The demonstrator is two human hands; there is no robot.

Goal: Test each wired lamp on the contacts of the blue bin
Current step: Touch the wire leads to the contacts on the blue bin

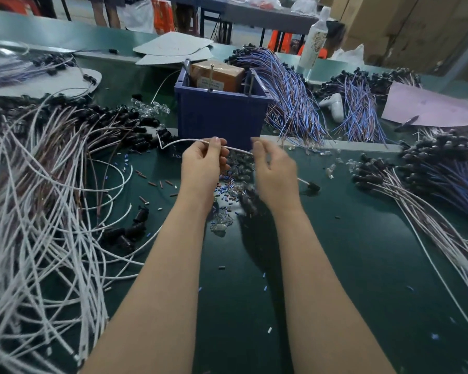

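The blue bin (222,114) stands at the middle of the green table, with a brown box (216,75) and metal nails, the contacts (212,76), inside it. Just in front of it my left hand (203,168) pinches a white wire (184,141) between thumb and fingers. The wire runs right behind my right hand (274,174), and its black lamp socket (312,186) lies on the table beyond. My right hand is blurred; its fingers curl around the wire.
Heaps of white and brown wired sockets (38,184) fill the left. Blue and brown bundles (295,103) lie behind and right of the bin; more (430,184) at right. Small glass bulbs and wire offcuts (233,182) lie under my hands. A white bottle (315,41) stands behind.
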